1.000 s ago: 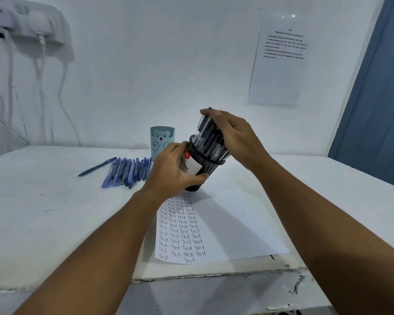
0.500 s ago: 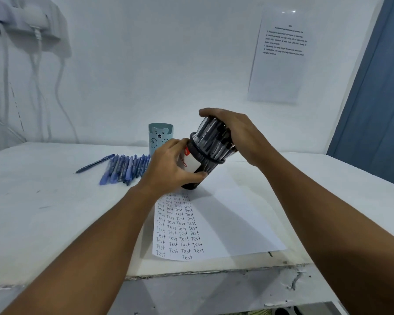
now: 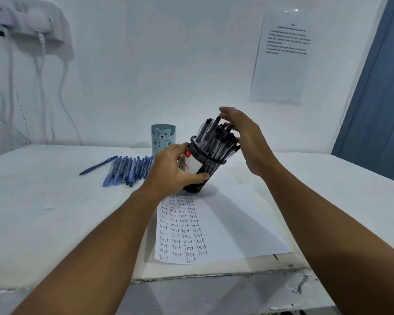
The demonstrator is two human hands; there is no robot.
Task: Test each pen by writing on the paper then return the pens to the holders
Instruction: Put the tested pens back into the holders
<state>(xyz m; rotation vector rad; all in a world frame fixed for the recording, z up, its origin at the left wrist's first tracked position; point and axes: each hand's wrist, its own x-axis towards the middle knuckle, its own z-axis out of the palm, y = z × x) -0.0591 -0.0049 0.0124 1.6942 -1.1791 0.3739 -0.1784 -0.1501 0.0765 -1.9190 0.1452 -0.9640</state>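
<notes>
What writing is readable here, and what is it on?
"Test", handwritten again and again in columns: on the paper sheet on the table.
"...ens" in red, the start hidden by the left hand: on the white label of the black mesh pen holder.
Printed notice on the wall: too small to read.

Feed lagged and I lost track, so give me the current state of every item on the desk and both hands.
Black mesh pen holder: tilted right, full of pens, base on the paper's far edge.
Black-capped pens: bunched inside the mesh holder.
Left hand: grips the mesh holder's body.
Right hand: open, fingers against the pen tops.
Light-blue bear holder: upright; contents not visible.
Blue pens: lying loose in a row on the table.
White paper sheet: flat, columns of "Test" written.
</notes>
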